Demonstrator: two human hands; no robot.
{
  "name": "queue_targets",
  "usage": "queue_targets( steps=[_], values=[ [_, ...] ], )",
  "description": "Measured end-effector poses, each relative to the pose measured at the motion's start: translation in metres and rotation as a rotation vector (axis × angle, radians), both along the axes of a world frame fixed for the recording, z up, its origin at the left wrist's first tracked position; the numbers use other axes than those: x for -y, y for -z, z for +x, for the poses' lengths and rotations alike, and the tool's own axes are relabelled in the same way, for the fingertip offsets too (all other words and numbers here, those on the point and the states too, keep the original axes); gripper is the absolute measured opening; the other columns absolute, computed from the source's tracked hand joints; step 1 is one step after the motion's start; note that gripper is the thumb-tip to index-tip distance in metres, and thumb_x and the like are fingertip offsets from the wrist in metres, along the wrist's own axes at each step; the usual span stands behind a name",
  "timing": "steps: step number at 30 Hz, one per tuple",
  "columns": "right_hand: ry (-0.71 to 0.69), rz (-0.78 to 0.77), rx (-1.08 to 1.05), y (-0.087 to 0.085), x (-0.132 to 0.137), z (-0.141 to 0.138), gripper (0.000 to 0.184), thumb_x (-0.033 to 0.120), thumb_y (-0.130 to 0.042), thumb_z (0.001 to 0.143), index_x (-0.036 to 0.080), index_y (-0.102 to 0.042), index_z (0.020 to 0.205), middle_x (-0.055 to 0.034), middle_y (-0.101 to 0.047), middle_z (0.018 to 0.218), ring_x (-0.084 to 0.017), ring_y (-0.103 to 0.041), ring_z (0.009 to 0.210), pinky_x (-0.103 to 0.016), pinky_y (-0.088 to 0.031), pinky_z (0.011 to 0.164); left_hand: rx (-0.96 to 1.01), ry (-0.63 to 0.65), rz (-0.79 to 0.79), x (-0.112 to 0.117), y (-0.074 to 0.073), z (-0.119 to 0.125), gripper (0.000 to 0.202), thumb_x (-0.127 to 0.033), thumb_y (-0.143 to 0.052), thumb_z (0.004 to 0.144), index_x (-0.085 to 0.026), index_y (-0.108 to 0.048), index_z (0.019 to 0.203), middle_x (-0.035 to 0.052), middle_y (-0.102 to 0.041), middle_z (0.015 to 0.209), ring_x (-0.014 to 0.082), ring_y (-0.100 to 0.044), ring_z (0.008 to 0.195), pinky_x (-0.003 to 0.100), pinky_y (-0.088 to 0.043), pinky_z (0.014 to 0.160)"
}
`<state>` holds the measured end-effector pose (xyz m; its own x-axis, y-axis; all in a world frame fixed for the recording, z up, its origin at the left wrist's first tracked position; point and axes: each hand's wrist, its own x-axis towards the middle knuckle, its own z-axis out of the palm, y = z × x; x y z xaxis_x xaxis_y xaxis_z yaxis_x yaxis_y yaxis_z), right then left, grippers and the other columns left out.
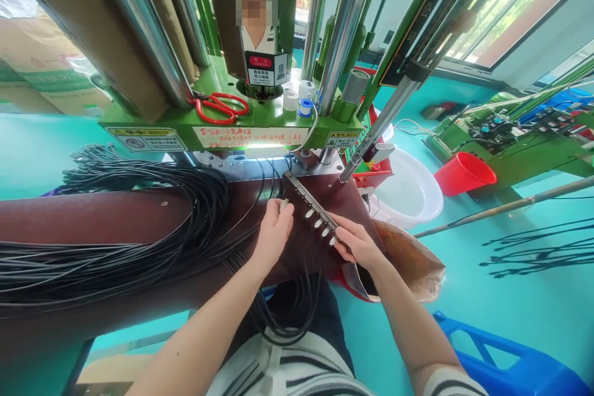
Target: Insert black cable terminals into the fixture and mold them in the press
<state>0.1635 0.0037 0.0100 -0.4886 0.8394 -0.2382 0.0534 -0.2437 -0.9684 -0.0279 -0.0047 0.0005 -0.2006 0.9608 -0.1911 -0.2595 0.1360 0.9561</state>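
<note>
Right hand (pixel 358 241) holds metal bar (pixel 316 205); left fingers (pixel 273 206) pinch small piece (pixel 284 203); black cables (pixel 204 198) at left.

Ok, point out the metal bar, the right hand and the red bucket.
Metal bar (pixel 314 202): head view, about mid-length.
Right hand (pixel 356 239): head view, back of the hand.
Red bucket (pixel 450 179): head view, side wall.

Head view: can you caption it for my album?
Left hand pinches a pale piece, right hand grips a dark bar, near black cables and a green machine.
</note>
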Motion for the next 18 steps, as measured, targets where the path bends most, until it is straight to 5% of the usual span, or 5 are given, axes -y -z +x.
queue_targets(
  steps=[5,10,18],
  values=[
    [-0.056,0.014,0.059,-0.0034,-0.0009,0.0014,0.050,0.033,-0.045,0.086,0.015,-0.040,0.132,0.0090,-0.038,0.042,-0.004,-0.030,0.032,-0.017,-0.019,0.033,-0.141,0.060,0.062,-0.0025,0.0021,0.0013,0.027,-0.037,-0.043,0.082,-0.019,-0.035,0.064,-0.0078,-0.035,0.045,0.0048,-0.030,0.040,0.017,-0.023,0.039],
    [-0.074,0.003,0.034,0.0002,-0.0023,0.0042,0.054,0.036,-0.046,0.086,0.012,-0.037,0.134,0.0090,-0.038,0.043,-0.005,-0.031,0.033,-0.018,-0.020,0.033,0.085,0.219,-0.109,-0.0063,0.0005,-0.0024,0.028,-0.041,-0.057,0.073,-0.017,-0.046,0.063,-0.0095,-0.030,0.039,0.0027,-0.022,0.035,0.017,-0.014,0.036],
    [-0.136,0.088,0.089,0.0015,-0.0020,0.0034,0.052,0.038,-0.043,0.088,0.013,-0.037,0.133,0.0087,-0.036,0.045,-0.005,-0.030,0.034,-0.019,-0.021,0.034,0.169,0.268,-0.163,-0.0072,-0.0012,-0.0075,0.033,-0.041,-0.062,0.068,-0.016,-0.045,0.057,-0.0110,-0.024,0.035,0.0008,-0.016,0.031,0.017,-0.009,0.035]
  ],
)
